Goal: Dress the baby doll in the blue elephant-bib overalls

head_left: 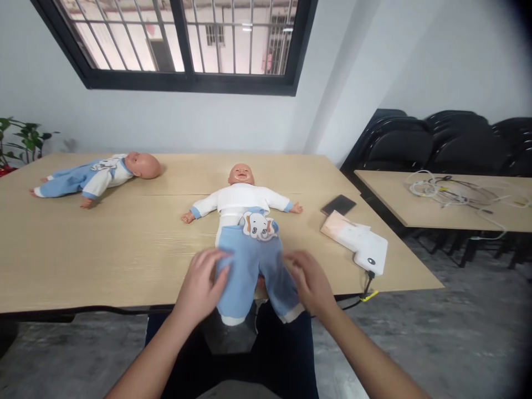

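Blue trousers [238, 269], doll [241, 175] in white top [245, 197]

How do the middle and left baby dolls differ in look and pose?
The middle baby doll lies head toward the window, the left baby doll head to the right. The middle one's trouser cuffs show no feet; the left one's feet poke out. Both have white sleeves with blue cuffs.
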`<state>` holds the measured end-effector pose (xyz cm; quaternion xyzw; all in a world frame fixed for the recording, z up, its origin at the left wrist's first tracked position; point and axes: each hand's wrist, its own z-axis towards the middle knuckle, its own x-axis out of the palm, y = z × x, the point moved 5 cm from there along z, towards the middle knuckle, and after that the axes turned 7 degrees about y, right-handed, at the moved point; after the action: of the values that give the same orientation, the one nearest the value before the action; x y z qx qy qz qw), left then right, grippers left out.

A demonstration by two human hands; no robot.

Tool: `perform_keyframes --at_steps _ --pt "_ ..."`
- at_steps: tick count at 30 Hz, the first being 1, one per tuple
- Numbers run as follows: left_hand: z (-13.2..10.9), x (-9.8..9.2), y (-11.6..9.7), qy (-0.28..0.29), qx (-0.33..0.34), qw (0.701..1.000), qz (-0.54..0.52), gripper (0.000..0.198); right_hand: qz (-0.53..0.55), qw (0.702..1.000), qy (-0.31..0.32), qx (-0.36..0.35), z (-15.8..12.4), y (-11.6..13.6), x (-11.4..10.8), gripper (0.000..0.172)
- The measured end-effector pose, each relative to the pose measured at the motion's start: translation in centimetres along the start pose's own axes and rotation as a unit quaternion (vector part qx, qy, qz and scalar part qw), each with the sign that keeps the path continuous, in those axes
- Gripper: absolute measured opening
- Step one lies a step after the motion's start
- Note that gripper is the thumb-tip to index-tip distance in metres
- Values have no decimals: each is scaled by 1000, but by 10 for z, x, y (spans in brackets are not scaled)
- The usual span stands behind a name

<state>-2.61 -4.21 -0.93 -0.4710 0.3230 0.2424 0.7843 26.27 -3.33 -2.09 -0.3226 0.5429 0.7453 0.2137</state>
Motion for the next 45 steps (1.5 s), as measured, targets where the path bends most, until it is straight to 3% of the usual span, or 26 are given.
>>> perform_keyframes --at_steps 2,5,9,11,13,16,19,21,23,25,27,28,30,32,35,38,41,45 --pt "45 1 9 -33 -24 999 23 32 79 988 -42 128 45 -22 0 45" --pt "112 9 23 -24 -71 996 46 34 164 963 6 213 103 -42 15 45" --pt "173 31 38 99 -166 980 43 34 157 975 52 150 138 -38 31 27" --pt "189 38 40 135 -193 971 41 40 146 984 20 95 141 -27 29 23" --pt "196 43 34 189 -180 965 1 40 154 986 -19 51 139 -12 22 23" --pt "184 41 21 263 -145 949 -93 30 204 978 -18 31 126 11 9 22" --pt "144 22 14 268 -145 920 -247 32 284 957 46 27 94 35 -6 20" --pt "100 8 10 303 -139 878 -345 32 323 939 117 13 61 51 -12 15" --pt "48 -8 11 279 -160 848 -422 26 340 916 213 -13 24 68 -12 17" --pt "-9 -22 11 257 -186 822 -473 24 354 886 299 -23 -11 83 -8 29" --pt "-64 -30 5 290 -215 782 -507 38 340 857 384 -54 -36 99 -4 40" --pt "-85 -36 2 292 -227 783 -500 50 328 844 418 -73 -44 107 -4 44" --pt "-106 -48 -3 259 -218 831 -441 46 300 832 457 -93 -47 115 -7 50" --pt "-103 -48 -8 245 -211 857 -402 28 270 848 450 -70 -36 111 -8 48" --pt "-69 -22 -6 264 -225 850 -395 27 153 918 366 -1 -5 85 -1 46" --pt "-28 6 6 139 -206 912 -327 30 30 970 237 51 22 52 17 67" --pt "-8 32 8 65 -158 955 -242 30 -25 979 190 63 37 31 45 92" --pt "11 54 10 22 -116 985 -129 29 -87 985 135 57 60 17 68 80"
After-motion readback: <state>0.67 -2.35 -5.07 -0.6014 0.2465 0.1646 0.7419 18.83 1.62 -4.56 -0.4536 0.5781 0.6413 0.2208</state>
